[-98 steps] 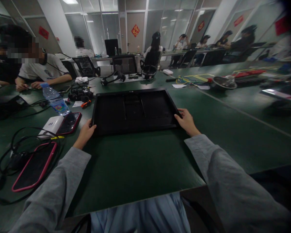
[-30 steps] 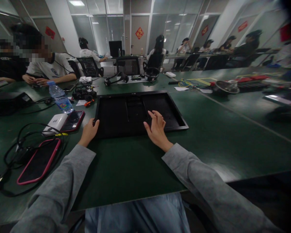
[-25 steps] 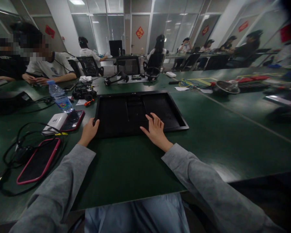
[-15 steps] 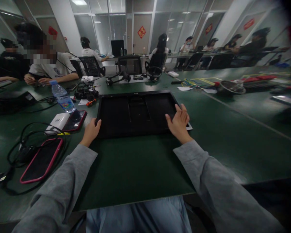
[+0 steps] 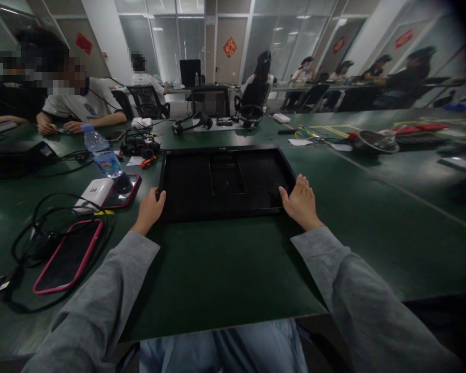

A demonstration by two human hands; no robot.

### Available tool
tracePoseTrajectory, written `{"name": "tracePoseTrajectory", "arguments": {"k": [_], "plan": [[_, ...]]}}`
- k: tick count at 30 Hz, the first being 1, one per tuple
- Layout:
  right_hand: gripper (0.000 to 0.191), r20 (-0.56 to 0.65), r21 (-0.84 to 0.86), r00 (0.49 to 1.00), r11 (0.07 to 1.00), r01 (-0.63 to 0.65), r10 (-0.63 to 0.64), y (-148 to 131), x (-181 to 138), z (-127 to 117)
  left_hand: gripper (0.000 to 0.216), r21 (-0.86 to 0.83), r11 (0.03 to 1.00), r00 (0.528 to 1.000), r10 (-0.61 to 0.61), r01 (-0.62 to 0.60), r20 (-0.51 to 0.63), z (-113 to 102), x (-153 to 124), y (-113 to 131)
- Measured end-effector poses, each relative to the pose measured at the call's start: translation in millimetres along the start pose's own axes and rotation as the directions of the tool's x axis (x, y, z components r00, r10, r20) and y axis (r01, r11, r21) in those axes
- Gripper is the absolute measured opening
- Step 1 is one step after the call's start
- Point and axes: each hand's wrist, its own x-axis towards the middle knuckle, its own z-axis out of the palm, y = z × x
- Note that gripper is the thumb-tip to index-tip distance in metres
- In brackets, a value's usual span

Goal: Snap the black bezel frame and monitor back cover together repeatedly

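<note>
A shallow black rectangular casing (image 5: 186, 178), like an empty monitor shell with a raised rim, lies on the green table in front of me. My left hand (image 5: 150, 208) grips its left edge near the front corner, thumb by the rim and fingers mostly hidden along the outside. At the right edge, my right hand (image 5: 301, 202) holds the other side, thumb over the rim and fingers along the outer wall. A recessed panel with thin raised lines (image 5: 227, 176) shows in the casing's middle.
To the left are a pink-edged phone (image 5: 69, 256), black cables (image 5: 17, 254), a white box-shaped device (image 5: 95, 194), another phone (image 5: 123, 190) and a water bottle (image 5: 103, 153). A metal bowl (image 5: 375, 141) and wires stand far right. A person (image 5: 89, 103) sits at the far left.
My right hand has moved right, from over the casing's right part to its outer edge, and its raised fingers have come down. A silvery corner beneath it no longer shows. My left hand keeps its place.
</note>
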Motion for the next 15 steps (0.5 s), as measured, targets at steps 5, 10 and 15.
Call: {"name": "tracePoseTrajectory", "arguments": {"k": [5,10,15], "plan": [[0.089,0.006,-0.025,1.000,1.000,0.002,-0.001,-10.9,7.5,9.4,0.051,-0.008,1.000,1.000,0.009,-0.009,0.003,1.4,0.4,-2.0],[0.090,0.211,-0.045,0.977,0.999,-0.024,0.033,-34.1,42.7,20.1,0.049,-0.017,1.000,1.000,0.012,-0.012,0.019,0.9,0.1,-2.0],[0.089,0.313,0.007,0.949,0.999,0.032,-0.032,-78.8,85.7,30.5,0.047,-0.029,1.000,1.000,-0.009,0.010,0.027,-2.1,-2.4,1.7]]}}
